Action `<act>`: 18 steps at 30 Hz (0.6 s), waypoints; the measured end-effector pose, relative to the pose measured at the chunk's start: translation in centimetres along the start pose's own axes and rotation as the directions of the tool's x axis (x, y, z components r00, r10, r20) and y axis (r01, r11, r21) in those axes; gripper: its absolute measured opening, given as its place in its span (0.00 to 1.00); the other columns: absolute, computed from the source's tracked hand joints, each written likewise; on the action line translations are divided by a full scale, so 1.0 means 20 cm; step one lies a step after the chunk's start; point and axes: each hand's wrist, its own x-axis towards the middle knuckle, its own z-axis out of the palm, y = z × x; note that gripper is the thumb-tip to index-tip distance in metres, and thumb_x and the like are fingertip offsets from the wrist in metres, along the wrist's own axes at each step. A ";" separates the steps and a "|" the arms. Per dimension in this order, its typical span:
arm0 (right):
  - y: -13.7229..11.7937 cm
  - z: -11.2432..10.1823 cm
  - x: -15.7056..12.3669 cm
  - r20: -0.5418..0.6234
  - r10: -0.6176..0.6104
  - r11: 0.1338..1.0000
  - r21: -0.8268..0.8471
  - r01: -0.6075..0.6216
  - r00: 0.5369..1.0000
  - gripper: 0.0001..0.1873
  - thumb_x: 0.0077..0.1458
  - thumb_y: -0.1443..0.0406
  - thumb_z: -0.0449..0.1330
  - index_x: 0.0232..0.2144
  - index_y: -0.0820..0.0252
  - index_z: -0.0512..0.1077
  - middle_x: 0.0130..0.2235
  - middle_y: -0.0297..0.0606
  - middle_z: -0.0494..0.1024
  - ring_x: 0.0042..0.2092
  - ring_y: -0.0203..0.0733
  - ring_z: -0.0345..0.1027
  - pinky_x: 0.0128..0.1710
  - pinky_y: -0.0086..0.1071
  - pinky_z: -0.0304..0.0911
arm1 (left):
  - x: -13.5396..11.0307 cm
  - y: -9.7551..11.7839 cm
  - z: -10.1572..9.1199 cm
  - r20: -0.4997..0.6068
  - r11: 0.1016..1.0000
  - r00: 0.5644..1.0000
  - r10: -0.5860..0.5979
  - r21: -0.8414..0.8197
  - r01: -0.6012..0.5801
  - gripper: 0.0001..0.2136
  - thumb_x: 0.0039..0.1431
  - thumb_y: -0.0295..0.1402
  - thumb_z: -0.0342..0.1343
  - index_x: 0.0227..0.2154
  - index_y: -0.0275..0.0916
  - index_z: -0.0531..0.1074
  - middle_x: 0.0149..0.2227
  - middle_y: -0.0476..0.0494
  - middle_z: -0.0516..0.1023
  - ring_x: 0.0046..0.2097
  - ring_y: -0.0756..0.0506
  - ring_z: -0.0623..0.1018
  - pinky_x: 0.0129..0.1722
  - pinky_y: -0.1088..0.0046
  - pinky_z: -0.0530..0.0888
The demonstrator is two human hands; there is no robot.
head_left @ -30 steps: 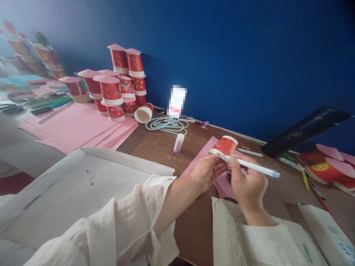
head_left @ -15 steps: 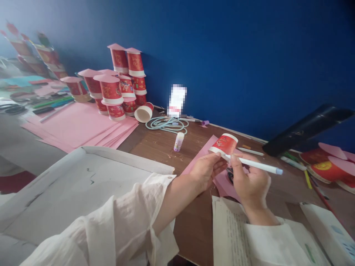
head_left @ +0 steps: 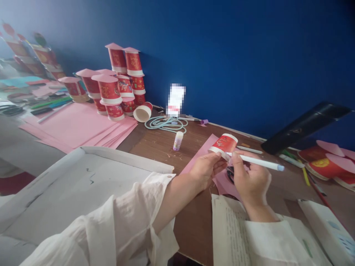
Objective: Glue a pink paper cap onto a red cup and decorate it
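A red paper cup (head_left: 226,143) with a white rim band lies tilted in the fingers of my left hand (head_left: 206,170), rim towards me. My right hand (head_left: 251,181) pinches a slim white marker pen (head_left: 257,161), its tip end at the cup's rim and its pale blue end pointing right. Whether the tip touches the cup is hidden by the fingers. Under both hands lies a sheet of pink paper (head_left: 198,155), with black-handled scissors (head_left: 230,174) partly visible on it. A glue stick (head_left: 178,141) stands upright on the brown table to the left.
Stacked red cups with pink paper tops (head_left: 109,90) stand at the back left, beside a pile of pink sheets (head_left: 80,125). A white box lid (head_left: 130,157) lies at left, an open book (head_left: 230,229) in front. A black cylinder (head_left: 302,127) leans at right.
The right hand's pen has tilted slightly, its pale blue end moving a little right. The cup stays in the left hand. The whole view has shifted marginally.
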 end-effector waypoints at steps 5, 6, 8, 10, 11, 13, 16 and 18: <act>0.00 0.00 -0.01 -0.014 -0.013 1.000 -0.004 0.013 1.000 0.15 0.61 0.55 0.59 0.34 0.60 0.78 0.34 0.42 0.83 0.36 0.46 0.77 0.36 0.35 0.68 | 0.01 -0.01 -0.01 0.027 1.000 1.000 0.014 -0.006 -0.013 0.07 0.60 0.28 0.57 0.36 0.32 0.79 0.40 0.37 0.82 0.43 0.45 0.80 0.58 0.63 0.70; 0.00 0.00 -0.01 -0.001 -0.017 1.000 0.002 0.017 1.000 0.15 0.61 0.55 0.59 0.35 0.59 0.78 0.34 0.42 0.83 0.36 0.46 0.77 0.35 0.35 0.68 | 0.01 -0.01 -0.02 0.035 1.000 0.999 0.020 -0.010 -0.019 0.06 0.60 0.28 0.57 0.36 0.32 0.79 0.40 0.37 0.82 0.43 0.45 0.80 0.58 0.63 0.70; 0.00 0.00 -0.02 0.028 -0.024 1.000 0.011 0.024 0.999 0.15 0.60 0.55 0.59 0.35 0.59 0.78 0.32 0.41 0.82 0.34 0.45 0.77 0.34 0.34 0.68 | 0.01 -0.02 -0.02 0.042 0.999 0.999 0.031 -0.026 -0.030 0.06 0.60 0.28 0.57 0.36 0.32 0.79 0.39 0.37 0.82 0.42 0.46 0.80 0.58 0.64 0.70; -0.01 0.00 -0.02 0.002 -0.028 1.000 0.014 0.027 1.000 0.15 0.60 0.55 0.59 0.35 0.60 0.78 0.32 0.42 0.82 0.34 0.45 0.77 0.33 0.35 0.68 | 0.01 -0.01 -0.01 0.043 0.999 0.999 0.028 -0.041 -0.026 0.07 0.62 0.27 0.56 0.37 0.32 0.79 0.40 0.37 0.82 0.41 0.46 0.81 0.57 0.64 0.70; -0.01 0.00 -0.02 -0.041 -0.025 1.000 0.018 0.026 0.999 0.14 0.60 0.56 0.59 0.35 0.61 0.78 0.33 0.43 0.82 0.34 0.46 0.77 0.34 0.35 0.69 | 0.00 -0.01 -0.01 0.037 0.999 0.999 0.018 -0.045 -0.016 0.08 0.62 0.27 0.55 0.37 0.31 0.79 0.40 0.37 0.82 0.41 0.47 0.81 0.57 0.65 0.71; -0.02 0.00 -0.02 -0.137 -0.012 0.999 0.041 0.017 0.990 0.14 0.61 0.57 0.59 0.36 0.63 0.77 0.36 0.46 0.82 0.36 0.46 0.77 0.36 0.37 0.70 | -0.01 0.01 0.00 0.002 0.999 1.000 -0.010 -0.050 0.010 0.09 0.64 0.28 0.53 0.38 0.31 0.78 0.40 0.36 0.82 0.40 0.47 0.81 0.56 0.66 0.72; -0.02 0.00 -0.02 -0.181 -0.024 0.993 0.111 0.044 0.983 0.12 0.60 0.59 0.60 0.37 0.63 0.76 0.37 0.46 0.81 0.39 0.47 0.76 0.40 0.40 0.70 | -0.02 0.03 0.02 -0.032 0.997 0.999 -0.039 -0.065 0.037 0.09 0.65 0.28 0.53 0.39 0.31 0.78 0.40 0.36 0.82 0.41 0.47 0.81 0.56 0.67 0.72; -0.02 0.01 -0.01 -0.159 -0.057 0.986 0.147 0.081 0.986 0.10 0.60 0.61 0.60 0.38 0.63 0.75 0.38 0.45 0.80 0.41 0.47 0.75 0.42 0.41 0.70 | -0.02 0.04 0.02 -0.028 0.996 0.999 -0.043 -0.081 0.040 0.08 0.64 0.27 0.54 0.38 0.31 0.78 0.40 0.36 0.82 0.42 0.47 0.81 0.56 0.67 0.72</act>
